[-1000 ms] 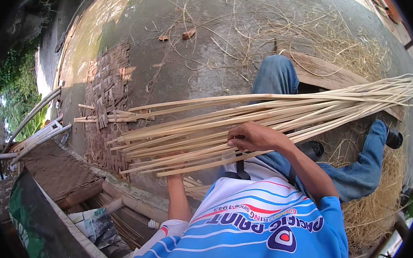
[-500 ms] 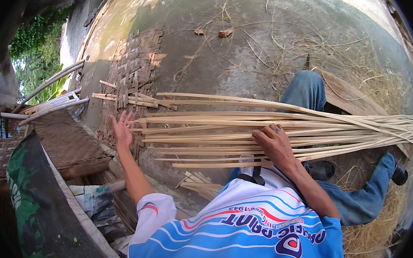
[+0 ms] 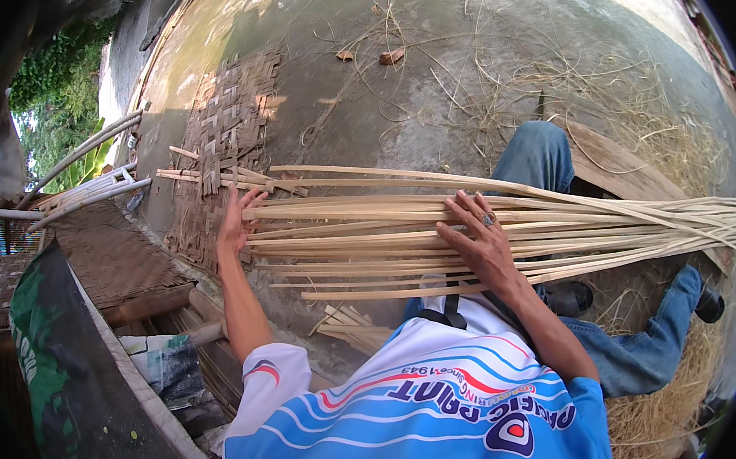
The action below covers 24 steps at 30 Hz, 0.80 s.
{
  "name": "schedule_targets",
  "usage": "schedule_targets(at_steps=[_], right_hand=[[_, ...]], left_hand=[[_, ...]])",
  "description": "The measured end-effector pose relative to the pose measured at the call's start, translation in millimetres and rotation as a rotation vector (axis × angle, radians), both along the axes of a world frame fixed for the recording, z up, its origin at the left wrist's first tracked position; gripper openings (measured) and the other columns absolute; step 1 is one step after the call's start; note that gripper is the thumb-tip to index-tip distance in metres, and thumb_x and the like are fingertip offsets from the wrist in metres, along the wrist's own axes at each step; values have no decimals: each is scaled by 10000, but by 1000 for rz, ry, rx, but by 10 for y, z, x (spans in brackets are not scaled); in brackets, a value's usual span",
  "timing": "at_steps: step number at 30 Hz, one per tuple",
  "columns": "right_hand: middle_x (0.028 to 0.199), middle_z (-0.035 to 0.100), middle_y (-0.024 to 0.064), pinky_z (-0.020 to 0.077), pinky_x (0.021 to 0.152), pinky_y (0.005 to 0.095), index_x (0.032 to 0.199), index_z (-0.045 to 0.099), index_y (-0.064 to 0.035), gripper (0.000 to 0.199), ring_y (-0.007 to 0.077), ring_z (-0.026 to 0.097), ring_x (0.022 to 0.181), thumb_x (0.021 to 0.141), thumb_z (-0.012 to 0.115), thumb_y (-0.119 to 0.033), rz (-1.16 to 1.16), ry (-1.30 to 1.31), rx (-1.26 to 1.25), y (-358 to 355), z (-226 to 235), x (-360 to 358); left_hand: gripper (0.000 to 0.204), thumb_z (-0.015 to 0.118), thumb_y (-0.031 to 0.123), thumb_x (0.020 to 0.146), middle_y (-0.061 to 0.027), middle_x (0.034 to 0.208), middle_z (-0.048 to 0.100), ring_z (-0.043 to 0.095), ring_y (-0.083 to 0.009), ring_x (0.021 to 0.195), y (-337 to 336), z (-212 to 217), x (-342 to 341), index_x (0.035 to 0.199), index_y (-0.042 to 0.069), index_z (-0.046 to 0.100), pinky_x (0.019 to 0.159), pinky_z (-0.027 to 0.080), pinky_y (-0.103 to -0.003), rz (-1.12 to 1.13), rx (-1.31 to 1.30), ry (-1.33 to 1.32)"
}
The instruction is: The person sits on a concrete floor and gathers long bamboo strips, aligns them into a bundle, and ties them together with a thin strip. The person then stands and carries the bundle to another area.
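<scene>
A bundle of long, pale split bamboo strips (image 3: 369,243) lies across my lap, fanned out at the left and gathered together at the far right. My left hand (image 3: 233,224) is at the strips' left ends, its fingers extended and touching the upper ends, with the palm beside the others. On top of the strips near their middle rests my right hand (image 3: 482,243), palm down with fingers spread and a ring on one finger. Neither hand is closed round a strip.
A woven bamboo mat (image 3: 228,124) with short bamboo pieces (image 3: 211,179) lies ahead on the left. More short pieces (image 3: 351,326) sit near my shirt. A wooden board (image 3: 623,160) and fine shavings (image 3: 632,96) are at the right. A dark green-printed sheet (image 3: 78,360) hangs at the left.
My left hand has moved right and slightly up, from just beyond the strip ends to touching them. My right hand has shifted up a little, and its fingers have straightened and spread over the strips.
</scene>
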State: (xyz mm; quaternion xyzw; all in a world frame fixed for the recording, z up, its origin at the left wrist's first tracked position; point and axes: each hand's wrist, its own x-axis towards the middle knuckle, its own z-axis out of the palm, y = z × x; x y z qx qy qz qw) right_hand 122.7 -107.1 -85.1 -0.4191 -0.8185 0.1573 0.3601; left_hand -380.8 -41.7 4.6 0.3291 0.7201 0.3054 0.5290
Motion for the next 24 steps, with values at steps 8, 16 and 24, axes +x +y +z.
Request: schedule_targets(at_steps=[8, 16, 24], right_hand=[[1440, 568, 85, 342, 1189, 506, 1165, 729, -188, 312, 307, 493, 1356, 858, 688, -148, -16, 3, 22, -1, 82, 57], [1366, 604, 116, 405, 1065, 465, 1266, 679, -145, 387, 316, 540, 1258, 904, 725, -271, -250, -2, -18, 444, 282, -8], [900, 662, 73, 459, 773, 421, 993, 784, -115, 192, 256, 610, 891, 939, 686, -271, -79, 0, -306, 615, 231, 0]], left_hand=[[853, 192, 698, 1023, -128, 1496, 521, 521, -261, 1341, -104, -66, 370, 1555, 46, 332, 1116, 432, -424, -101, -37, -103], [913, 160, 760, 988, -207, 1466, 526, 518, -288, 1338, 65, -27, 124, 1564, 73, 330, 1164, 331, -476, 70, 78, -55], [907, 104, 765, 982, -127, 1442, 576, 532, -266, 1330, 289, 23, 540, 1559, 115, 362, 1151, 338, -440, -50, 38, -90]])
